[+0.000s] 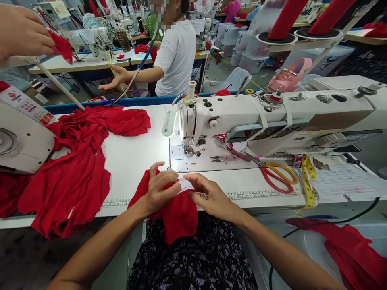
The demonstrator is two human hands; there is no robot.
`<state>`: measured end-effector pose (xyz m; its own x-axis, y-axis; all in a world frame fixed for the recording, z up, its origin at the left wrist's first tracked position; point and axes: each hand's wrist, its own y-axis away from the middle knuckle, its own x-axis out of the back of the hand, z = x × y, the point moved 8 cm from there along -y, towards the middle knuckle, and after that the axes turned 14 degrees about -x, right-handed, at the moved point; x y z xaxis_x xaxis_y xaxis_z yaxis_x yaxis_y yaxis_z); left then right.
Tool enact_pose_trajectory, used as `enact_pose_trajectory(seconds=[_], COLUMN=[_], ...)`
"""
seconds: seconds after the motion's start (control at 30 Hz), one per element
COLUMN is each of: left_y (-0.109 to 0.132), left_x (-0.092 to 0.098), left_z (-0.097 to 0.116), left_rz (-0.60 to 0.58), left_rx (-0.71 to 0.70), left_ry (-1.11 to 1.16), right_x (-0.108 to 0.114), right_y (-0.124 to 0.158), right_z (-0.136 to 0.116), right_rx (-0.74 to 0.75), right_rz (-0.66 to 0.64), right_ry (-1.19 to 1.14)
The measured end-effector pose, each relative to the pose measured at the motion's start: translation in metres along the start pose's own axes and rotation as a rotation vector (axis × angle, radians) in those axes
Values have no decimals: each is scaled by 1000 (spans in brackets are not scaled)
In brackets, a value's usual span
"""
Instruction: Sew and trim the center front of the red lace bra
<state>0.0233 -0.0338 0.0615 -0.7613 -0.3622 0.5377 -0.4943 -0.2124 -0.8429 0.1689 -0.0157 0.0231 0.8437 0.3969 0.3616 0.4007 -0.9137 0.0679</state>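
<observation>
At the table's front edge my left hand (pixel 161 188) is closed on a piece of red fabric (pixel 181 217), its fingers curled over the upper part. My right hand (pixel 213 198) pinches the same fabric at its right edge, thumb below and forefinger above. Between the hands shows a white piece with red marks (pixel 185 184); whether it is attached to the fabric I cannot tell. The fabric hangs down over my lap. Just beyond stands a white sewing machine (pixel 229 112), its presser foot (pixel 188 151) above the metal plate, apart from the fabric.
Red fabric pieces (pixel 81 161) are heaped at left beside another machine (pixel 21 133). Right of the needle lie thread snips (pixel 223 158), scissors (pixel 276 175) and a yellow tape measure (pixel 308 181). Another person's hand (pixel 27 34) holds red cloth upper left; a co-worker (pixel 177 52) is across the table.
</observation>
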Motion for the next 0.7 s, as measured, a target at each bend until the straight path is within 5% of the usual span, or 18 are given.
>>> enact_pose_trajectory(seconds=[0.13, 0.33, 0.7], left_y=[4, 11, 1], left_x=[4, 10, -4], left_z=[0, -7, 0], left_rz=[-43, -9, -90], left_rx=[-46, 4, -11], left_ry=[-32, 32, -139], right_x=[3, 9, 4], right_y=[0, 6, 10], right_z=[1, -8, -11], right_rx=[-7, 192, 314], right_rz=[100, 285, 423], right_ry=[5, 195, 285])
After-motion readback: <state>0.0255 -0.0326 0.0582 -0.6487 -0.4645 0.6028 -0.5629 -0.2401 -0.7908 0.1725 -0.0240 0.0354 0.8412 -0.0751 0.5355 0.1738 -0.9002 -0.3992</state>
